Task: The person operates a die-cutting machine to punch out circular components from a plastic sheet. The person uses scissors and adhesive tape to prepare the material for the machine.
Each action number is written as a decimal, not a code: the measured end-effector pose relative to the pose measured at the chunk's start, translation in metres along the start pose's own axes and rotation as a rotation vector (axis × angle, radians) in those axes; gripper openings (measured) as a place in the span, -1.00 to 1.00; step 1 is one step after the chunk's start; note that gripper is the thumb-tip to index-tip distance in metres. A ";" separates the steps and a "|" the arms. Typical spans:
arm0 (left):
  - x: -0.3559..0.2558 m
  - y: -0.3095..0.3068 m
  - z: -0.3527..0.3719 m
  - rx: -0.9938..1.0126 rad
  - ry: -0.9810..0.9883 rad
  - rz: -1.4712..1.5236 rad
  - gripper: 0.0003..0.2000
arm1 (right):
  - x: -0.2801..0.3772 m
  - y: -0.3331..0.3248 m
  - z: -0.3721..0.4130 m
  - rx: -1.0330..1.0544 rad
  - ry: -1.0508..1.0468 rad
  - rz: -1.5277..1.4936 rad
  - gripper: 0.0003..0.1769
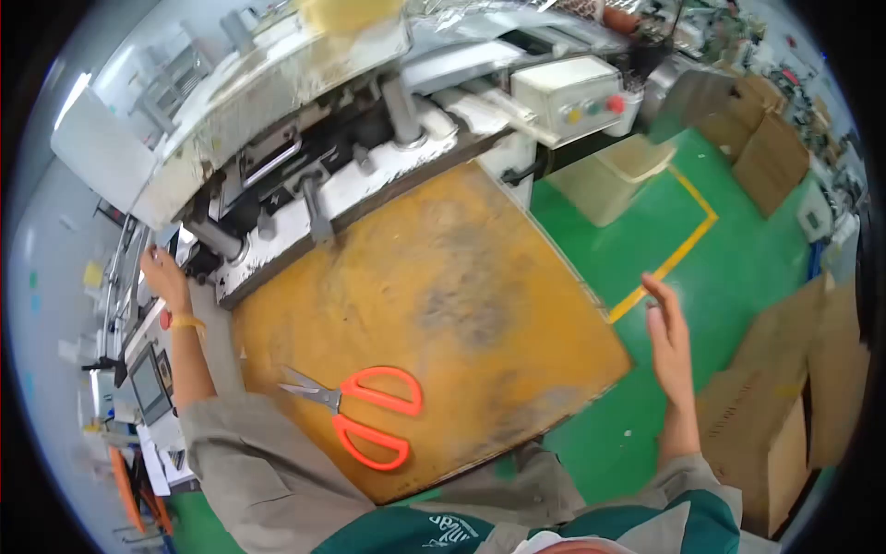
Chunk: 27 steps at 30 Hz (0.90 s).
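My left hand (168, 282), with a yellow band at the wrist, is raised at the left end of the press (277, 222). Its fingers are bent together, and whatever they may hold is too small to make out. My right hand (669, 331) hangs in the air past the right edge of the worn yellow-brown table board (397, 286). Its fingers are stretched out, with nothing in them. Scissors (378, 402) with orange handles lie on the board near my body, blades slightly apart and pointing left, touched by neither hand.
A red button (165, 319) and a small screen (149, 380) are on the left panel. A control box (568, 97) stands behind the board's right side. On the green floor are a beige bin (609, 175) and cardboard boxes (761, 425) at right.
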State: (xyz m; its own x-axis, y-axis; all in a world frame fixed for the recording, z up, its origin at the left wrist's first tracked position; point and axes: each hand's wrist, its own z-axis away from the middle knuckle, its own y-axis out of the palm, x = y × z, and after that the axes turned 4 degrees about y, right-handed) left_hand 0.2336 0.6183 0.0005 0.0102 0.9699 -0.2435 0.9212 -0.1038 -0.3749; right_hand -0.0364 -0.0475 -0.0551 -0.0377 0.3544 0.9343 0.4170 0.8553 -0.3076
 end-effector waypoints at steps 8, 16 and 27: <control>0.147 0.104 -0.082 0.460 0.021 0.111 -0.61 | -0.020 0.035 0.001 0.275 0.019 0.016 -0.80; 0.156 0.142 -0.088 0.895 -0.137 0.202 -0.53 | -0.032 0.041 -0.002 0.201 -0.149 -0.018 -0.76; 0.195 0.168 -0.100 0.952 0.707 -0.393 -0.49 | -0.040 0.048 0.003 0.068 -0.059 -0.071 -0.80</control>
State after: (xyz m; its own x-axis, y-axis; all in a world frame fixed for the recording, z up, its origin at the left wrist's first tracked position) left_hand 0.4289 0.8120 -0.0209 0.2770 0.8465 0.4547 0.2656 0.3873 -0.8828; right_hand -0.0175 -0.0190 -0.1079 -0.1189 0.3116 0.9427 0.3486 0.9021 -0.2542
